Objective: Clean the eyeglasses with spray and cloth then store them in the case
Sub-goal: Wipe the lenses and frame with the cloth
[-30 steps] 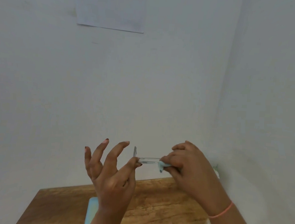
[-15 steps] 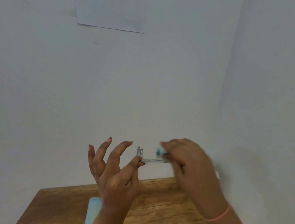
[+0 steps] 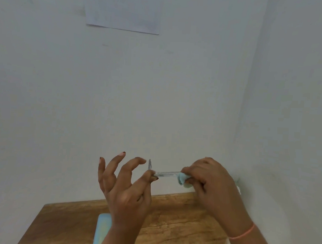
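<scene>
The left hand (image 3: 125,194) pinches one end of the eyeglasses (image 3: 166,173) above the table (image 3: 170,223); the right hand (image 3: 214,185) squeezes the cloth (image 3: 184,180) around them. A hard rub could twist them out of that light pinch

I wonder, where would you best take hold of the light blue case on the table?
Probably across its narrow width near the far rounded end, coming from above: the light blue case lies flat and lengthwise on the table, and its near end is out of frame.
</scene>
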